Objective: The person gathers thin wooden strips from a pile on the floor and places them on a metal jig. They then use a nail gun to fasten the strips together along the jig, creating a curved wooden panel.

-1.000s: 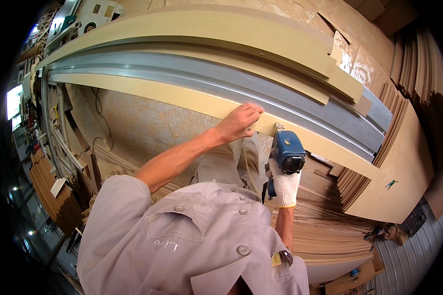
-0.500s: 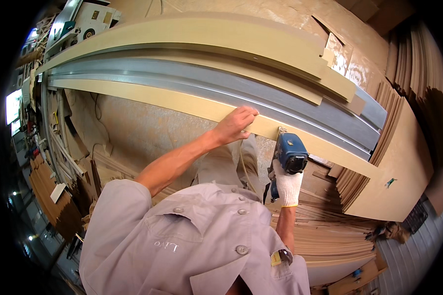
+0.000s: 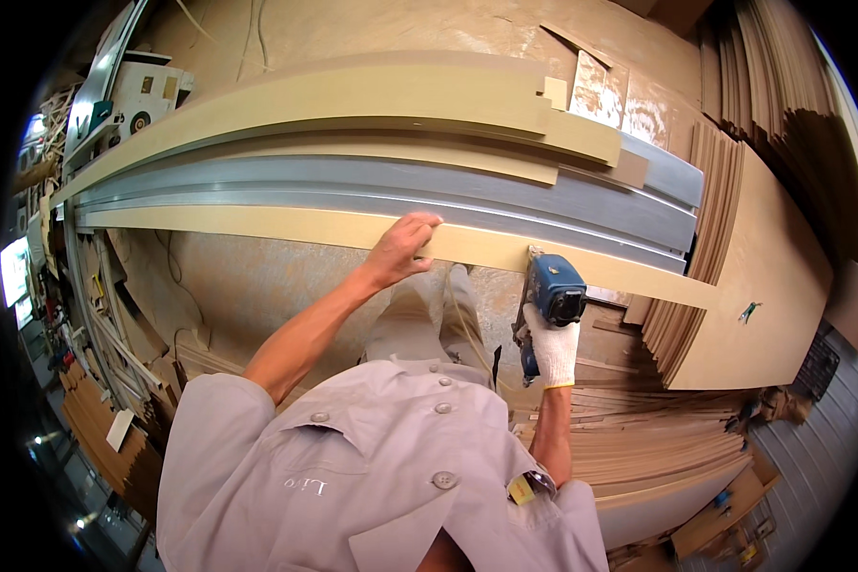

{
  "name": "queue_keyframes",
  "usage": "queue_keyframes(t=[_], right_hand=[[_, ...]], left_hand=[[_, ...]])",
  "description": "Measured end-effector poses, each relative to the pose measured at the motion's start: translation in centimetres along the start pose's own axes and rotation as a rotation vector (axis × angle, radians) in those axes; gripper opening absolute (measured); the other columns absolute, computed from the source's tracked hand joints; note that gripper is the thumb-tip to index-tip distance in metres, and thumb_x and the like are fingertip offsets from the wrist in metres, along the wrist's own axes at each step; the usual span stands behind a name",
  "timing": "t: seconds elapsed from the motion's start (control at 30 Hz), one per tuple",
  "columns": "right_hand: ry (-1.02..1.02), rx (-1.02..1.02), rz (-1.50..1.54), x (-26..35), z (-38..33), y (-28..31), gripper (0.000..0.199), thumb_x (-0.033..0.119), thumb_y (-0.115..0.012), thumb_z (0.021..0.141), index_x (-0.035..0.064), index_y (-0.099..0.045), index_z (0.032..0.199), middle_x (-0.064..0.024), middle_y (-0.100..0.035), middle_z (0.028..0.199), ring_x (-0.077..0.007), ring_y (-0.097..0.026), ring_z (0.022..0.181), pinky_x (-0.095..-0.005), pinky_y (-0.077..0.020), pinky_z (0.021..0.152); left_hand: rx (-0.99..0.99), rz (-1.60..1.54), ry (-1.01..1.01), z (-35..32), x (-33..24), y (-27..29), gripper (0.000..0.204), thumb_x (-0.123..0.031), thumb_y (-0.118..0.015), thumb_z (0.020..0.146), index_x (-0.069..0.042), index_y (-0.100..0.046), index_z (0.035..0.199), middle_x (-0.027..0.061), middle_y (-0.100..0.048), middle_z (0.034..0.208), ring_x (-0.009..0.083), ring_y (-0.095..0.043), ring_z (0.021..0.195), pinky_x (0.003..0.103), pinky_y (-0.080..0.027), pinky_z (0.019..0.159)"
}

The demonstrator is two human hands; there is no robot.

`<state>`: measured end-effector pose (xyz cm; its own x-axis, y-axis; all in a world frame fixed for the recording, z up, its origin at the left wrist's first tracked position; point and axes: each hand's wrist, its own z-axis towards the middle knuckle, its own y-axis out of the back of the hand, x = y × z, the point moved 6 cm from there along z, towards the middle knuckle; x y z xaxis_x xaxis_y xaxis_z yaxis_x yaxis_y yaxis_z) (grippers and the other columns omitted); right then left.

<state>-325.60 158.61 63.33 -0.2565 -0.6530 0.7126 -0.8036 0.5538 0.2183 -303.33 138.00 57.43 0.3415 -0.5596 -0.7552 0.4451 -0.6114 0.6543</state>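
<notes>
A long cream board strip (image 3: pixel 305 229) runs across in front of me along the near side of grey metal rails (image 3: pixel 353 191). My bare left hand (image 3: pixel 402 250) is closed at the strip's near edge, its fingers curled over the top face; the undersides of the fingers are hidden. My right hand (image 3: pixel 555 348), in a white knitted glove, grips a blue nail gun (image 3: pixel 555 291). The gun's nose meets the strip's near edge, to the right of my left hand.
More cream boards (image 3: pixel 353 91) lie stacked on the rails' far side. Brown sheets (image 3: pixel 682 324) are piled at the right, with a small green object (image 3: pixel 749 312) on top. A thin hose (image 3: pixel 474 329) hangs by my legs. Further board stacks (image 3: pixel 658 467) stand lower right.
The whole view has shifted a little. My left hand has moved leftward along the strip, away from the nail gun. The gun stays at about the same place on the strip.
</notes>
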Motion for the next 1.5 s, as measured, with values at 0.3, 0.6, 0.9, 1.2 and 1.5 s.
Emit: queue_keyframes(t=[0.3, 0.6, 0.9, 1.2, 1.5], right_hand=[[0.023, -0.085, 0.074, -2.7, 1.3, 6.2, 0.02, 0.009, -0.074, 0.089, -0.0004, -0.07, 0.106, -0.0047, -0.068, 0.074, -0.0142, -0.064, 0.056, -0.0295, -0.0509, 0.053], [0.049, -0.149, 0.247, -1.8, 0.8, 8.7, 0.021, 0.006, -0.072, 0.088, -0.0039, -0.069, 0.106, -0.0069, -0.067, 0.073, -0.0156, -0.063, 0.054, -0.0297, -0.0514, 0.052], [0.129, -0.223, 0.357, -0.2, -3.0, 5.9, 0.02, 0.002, -0.072, 0.089, -0.0043, -0.069, 0.108, -0.0052, -0.062, 0.073, -0.0152, -0.057, 0.052, -0.0317, -0.0518, 0.051], [0.12, 0.277, 0.581, 11.6, -8.7, -16.3, 0.032, 0.022, -0.065, 0.097, -0.0013, -0.066, 0.118, -0.0047, -0.057, 0.069, -0.0145, -0.054, 0.062, -0.0341, -0.0522, 0.067], [0.026, 0.819, 0.603, 14.6, -20.6, -46.6, 0.034, 0.018, -0.062, 0.095, 0.002, -0.06, 0.126, -0.0103, -0.072, 0.116, -0.0113, -0.047, 0.06, -0.0315, -0.0477, 0.065]], left_hand=[[0.051, 0.004, 0.084, 0.0, -0.2, 0.0, 0.033, -0.002, -0.073, 0.071, 0.002, -0.056, 0.098, 0.0134, -0.062, 0.132, 0.0351, -0.056, 0.124, 0.043, -0.051, 0.102], [0.05, 0.096, -0.035, 0.1, -0.6, 0.2, 0.033, -0.006, -0.078, 0.072, -0.002, -0.05, 0.09, 0.0127, -0.06, 0.139, 0.0349, -0.054, 0.128, 0.048, -0.043, 0.115], [-0.023, 0.294, -0.037, -2.2, -1.4, 1.4, 0.045, -0.018, -0.083, 0.075, -0.004, -0.055, 0.107, 0.0144, -0.054, 0.143, 0.035, -0.051, 0.131, 0.05, -0.037, 0.119], [-0.346, -0.28, 0.166, -15.1, -5.5, 11.6, 0.056, -0.027, -0.082, 0.085, -0.004, -0.058, 0.131, 0.0167, -0.061, 0.134, 0.0337, -0.057, 0.128, 0.042, -0.046, 0.109], [-0.815, 0.175, 0.268, -35.3, -2.2, 29.9, 0.06, -0.021, -0.086, 0.076, -0.008, -0.063, 0.13, 0.0064, -0.06, 0.131, 0.0268, -0.054, 0.122, 0.042, -0.042, 0.108]])
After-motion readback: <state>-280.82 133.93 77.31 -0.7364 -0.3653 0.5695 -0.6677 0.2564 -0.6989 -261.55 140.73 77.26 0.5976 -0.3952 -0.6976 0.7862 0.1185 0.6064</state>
